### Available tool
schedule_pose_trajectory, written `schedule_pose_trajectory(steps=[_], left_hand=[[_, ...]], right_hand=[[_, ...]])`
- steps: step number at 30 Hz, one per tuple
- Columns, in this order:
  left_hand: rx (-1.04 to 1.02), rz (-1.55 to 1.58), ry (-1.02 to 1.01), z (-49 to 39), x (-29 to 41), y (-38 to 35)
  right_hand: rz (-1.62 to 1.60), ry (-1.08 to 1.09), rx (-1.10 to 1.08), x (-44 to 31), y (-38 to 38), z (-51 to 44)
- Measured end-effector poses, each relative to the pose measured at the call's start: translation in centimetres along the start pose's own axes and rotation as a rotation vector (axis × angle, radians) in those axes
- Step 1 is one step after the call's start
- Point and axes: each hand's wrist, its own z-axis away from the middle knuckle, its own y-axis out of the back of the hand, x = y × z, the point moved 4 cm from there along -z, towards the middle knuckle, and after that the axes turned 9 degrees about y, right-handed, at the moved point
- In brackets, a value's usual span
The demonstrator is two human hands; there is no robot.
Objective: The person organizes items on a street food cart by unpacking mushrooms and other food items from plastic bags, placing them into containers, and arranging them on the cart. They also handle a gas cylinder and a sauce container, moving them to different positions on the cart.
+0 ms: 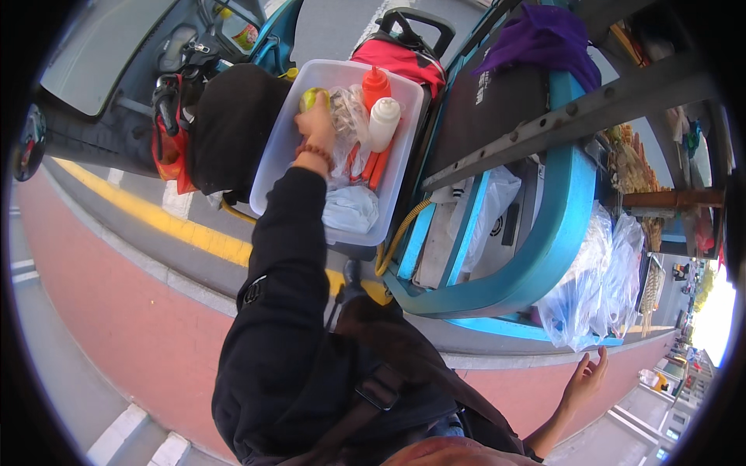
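Note:
My left hand (pixel 316 125), with a beaded bracelet at the wrist, reaches into a translucent plastic bin (pixel 274 166). Its fingers grip a round yellow-green fruit (pixel 313 98), partly covered by the hand. Beside it in the bin lies a clear plastic bag (pixel 349 116) of pale brown pieces. To the right stand a red squeeze bottle (pixel 376 87) and a white squeeze bottle (pixel 384 125). Several orange-red sticks (pixel 379 168) lie below these, and a crumpled pale plastic bag (pixel 351 208) fills the near end. Low at the right, my right hand (pixel 587 376) holds nothing, its fingers apart.
Left of the bin are a black vehicle seat (pixel 236 128) and handlebars with a red bag (pixel 172 157). A turquoise cart frame (pixel 559 233) curves on the right, below a metal bar (pixel 559 110) and purple cloth (pixel 542 41). Clear plastic bags (pixel 588 285) hang near my right hand. A yellow hose (pixel 402 227) bends beside the bin.

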Motion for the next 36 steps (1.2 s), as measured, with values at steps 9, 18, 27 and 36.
schedule_pose_trajectory(steps=[9, 18, 27, 36], left_hand=[[-0.344, -1.198, -0.466, 0.6, -4.8, 10.0], [-0.151, -0.748, -0.329, 5.9, -6.5, 2.2], [-0.351, -1.067, -0.94, -0.7, -10.0, -3.1], [-0.534, -0.195, -0.348, 9.2, -1.8, 12.5]], right_hand=[[-0.111, -0.063, 0.022, -0.2, -1.4, 1.1], [-0.165, -0.098, 0.072, -3.1, -0.1, 3.1], [-0.159, -0.163, 0.173, -1.1, 2.2, 7.2], [-0.191, -0.171, 0.189, 1.9, 1.5, 6.3]])
